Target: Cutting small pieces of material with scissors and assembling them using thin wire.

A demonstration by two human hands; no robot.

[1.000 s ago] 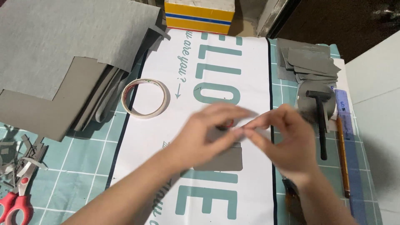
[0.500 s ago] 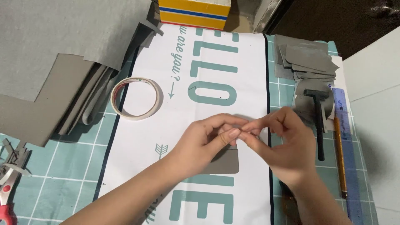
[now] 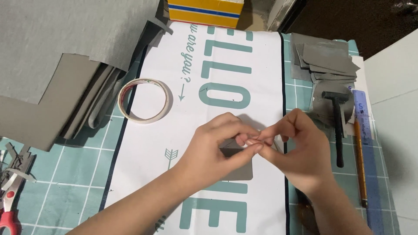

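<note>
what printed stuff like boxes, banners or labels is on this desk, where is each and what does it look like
Banner sheet: under both hands, mid-desk; long white rectangle, dark side edges, large teal lettering and arrows.
Box: top edge, beyond the banner; yellow with a blue and white stripe.
Ruler: right side, beside a pencil; long translucent blue strip with markings.
Left hand and right hand pinch a small grey card piece.
</note>
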